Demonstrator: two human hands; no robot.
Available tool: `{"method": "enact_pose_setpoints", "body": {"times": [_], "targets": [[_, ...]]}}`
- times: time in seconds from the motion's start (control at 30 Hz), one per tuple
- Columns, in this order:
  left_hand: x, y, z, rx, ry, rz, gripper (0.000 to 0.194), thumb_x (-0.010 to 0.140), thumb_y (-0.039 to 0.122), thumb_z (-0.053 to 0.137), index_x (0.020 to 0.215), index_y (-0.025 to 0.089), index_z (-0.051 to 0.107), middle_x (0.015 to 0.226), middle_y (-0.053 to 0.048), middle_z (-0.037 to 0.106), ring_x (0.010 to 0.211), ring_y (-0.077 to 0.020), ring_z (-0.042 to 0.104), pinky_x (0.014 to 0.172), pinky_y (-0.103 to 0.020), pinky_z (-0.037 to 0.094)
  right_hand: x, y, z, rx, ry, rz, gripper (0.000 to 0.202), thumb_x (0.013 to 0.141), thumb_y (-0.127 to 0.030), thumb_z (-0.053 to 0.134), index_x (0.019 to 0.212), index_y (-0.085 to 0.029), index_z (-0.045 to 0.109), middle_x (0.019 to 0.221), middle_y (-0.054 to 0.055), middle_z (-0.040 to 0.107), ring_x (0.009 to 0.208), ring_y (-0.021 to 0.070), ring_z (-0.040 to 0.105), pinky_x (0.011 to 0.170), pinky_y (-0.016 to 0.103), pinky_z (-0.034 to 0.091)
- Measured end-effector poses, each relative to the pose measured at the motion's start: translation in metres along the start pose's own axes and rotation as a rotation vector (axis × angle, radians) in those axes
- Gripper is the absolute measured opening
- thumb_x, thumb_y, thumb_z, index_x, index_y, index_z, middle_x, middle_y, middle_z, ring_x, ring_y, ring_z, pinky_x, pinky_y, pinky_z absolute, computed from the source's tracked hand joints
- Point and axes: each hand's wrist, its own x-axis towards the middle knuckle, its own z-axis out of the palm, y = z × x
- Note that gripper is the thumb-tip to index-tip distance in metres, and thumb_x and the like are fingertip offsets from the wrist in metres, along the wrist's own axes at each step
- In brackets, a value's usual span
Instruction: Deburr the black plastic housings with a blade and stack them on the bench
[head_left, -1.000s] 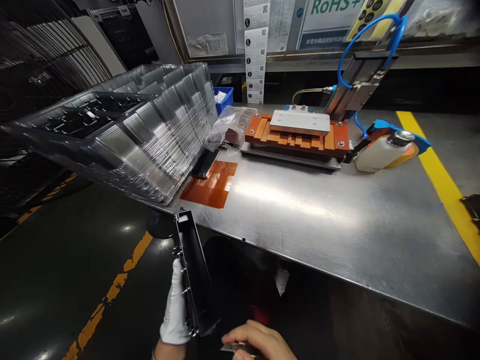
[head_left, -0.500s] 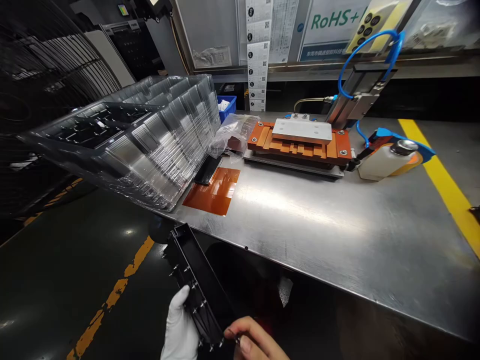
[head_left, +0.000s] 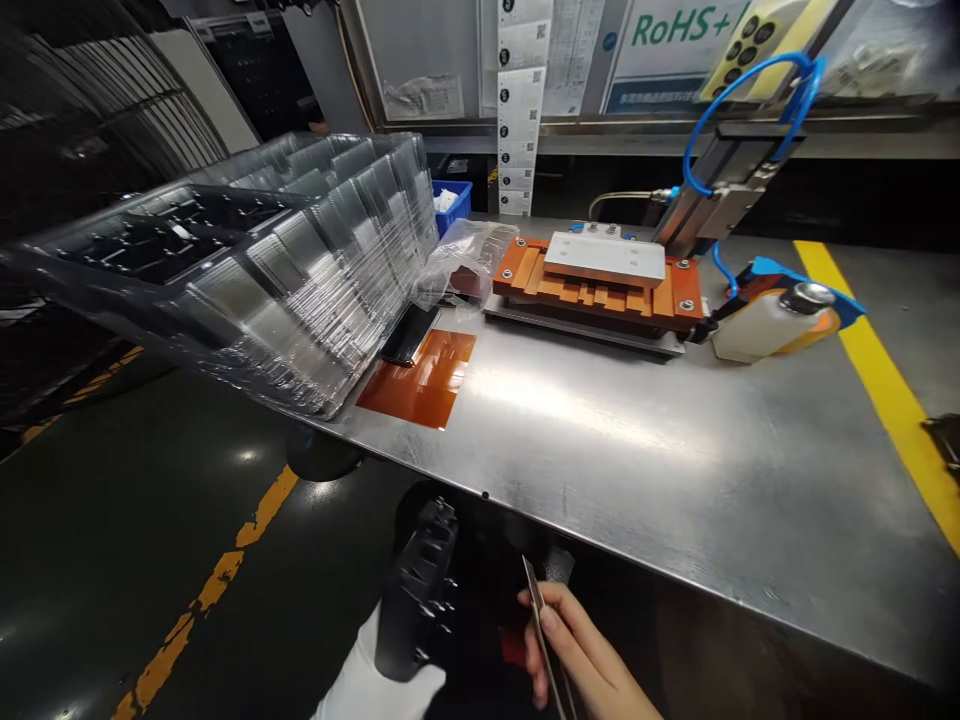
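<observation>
In my left hand (head_left: 379, 670), which wears a white glove, is a long black plastic part (head_left: 420, 590) with small pins along its side. The thumb and fingers wrap round its lower end, and it is tilted upward beyond the table's front edge. My bare right hand (head_left: 574, 640) grips a slim, pointed metal tool (head_left: 534, 592) like a knife blade or tweezers; its exact kind is unclear. Its tip points up and is apart from the black part. Both hands are below the edge of the metal table (head_left: 600, 480).
Stacked clear plastic trays (head_left: 322, 290) stand at left, the top one holding black parts. An orange sheet (head_left: 416, 390) and a black phone-like slab (head_left: 410, 335) lie beside them. Farther back are an orange fixture (head_left: 525, 265) with a silver press plate, and a white bottle (head_left: 765, 325).
My left hand has turned the black part over, showing another side, and moved it slightly right. My right hand has drawn away to the right, and the slim tool now shows clearly.
</observation>
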Motion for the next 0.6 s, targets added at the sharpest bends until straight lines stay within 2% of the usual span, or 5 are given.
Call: {"method": "enact_pose_setpoints", "body": {"times": [0.1,0.2,0.33,0.47,0.6], "targets": [[-0.002,-0.004,0.004,0.398,0.016,0.248,0.08,0.081,0.02,0.063,0.153,0.033,0.031,0.136,-0.013,0.058,0.121,-0.0331,0.062,0.098,-0.052,0.055,0.005,-0.022,-0.006,-0.385,0.078,-0.153,0.045,0.102,-0.062,0.033,0.118,-0.027,0.056,0.08,-0.001,0.059,0.076,0.0175,0.058,0.076,0.032,0.045],[-0.003,-0.012,0.007,0.658,0.056,0.475,0.09,0.077,0.022,0.066,0.156,0.028,0.023,0.127,-0.016,0.058,0.109,-0.0343,0.066,0.087,-0.05,0.06,0.012,-0.033,-0.005,-0.577,0.108,-0.214,0.041,0.101,-0.061,0.038,0.111,-0.027,0.059,0.091,0.0,0.063,0.085,0.0194,0.06,0.08,0.032,0.044],[-0.001,-0.016,0.008,0.785,0.072,0.547,0.081,0.074,0.023,0.064,0.15,0.029,0.034,0.116,-0.012,0.064,0.095,-0.0305,0.071,0.077,-0.042,0.061,0.019,-0.031,0.002,-0.683,0.157,-0.328,0.053,0.092,-0.074,0.045,0.097,-0.023,0.06,0.085,0.001,0.061,0.074,0.018,0.057,0.069,0.029,0.044],[-0.001,-0.01,0.01,0.792,0.098,0.53,0.078,0.072,0.023,0.064,0.146,0.029,0.042,0.116,-0.01,0.065,0.094,-0.0297,0.071,0.077,-0.041,0.06,0.02,-0.024,0.005,-0.829,0.277,-0.512,0.057,0.095,-0.073,0.037,0.072,-0.022,0.051,0.069,-0.001,0.054,0.066,0.0168,0.053,0.062,0.028,0.039],[-0.003,-0.006,0.011,0.777,0.095,0.545,0.08,0.073,0.024,0.063,0.149,0.028,0.038,0.117,-0.012,0.064,0.094,-0.031,0.07,0.076,-0.042,0.059,0.016,-0.023,0.007,-0.856,0.323,-0.552,0.054,0.098,-0.068,0.035,0.08,-0.022,0.055,0.075,0.001,0.057,0.07,0.0176,0.055,0.065,0.029,0.041]]}}
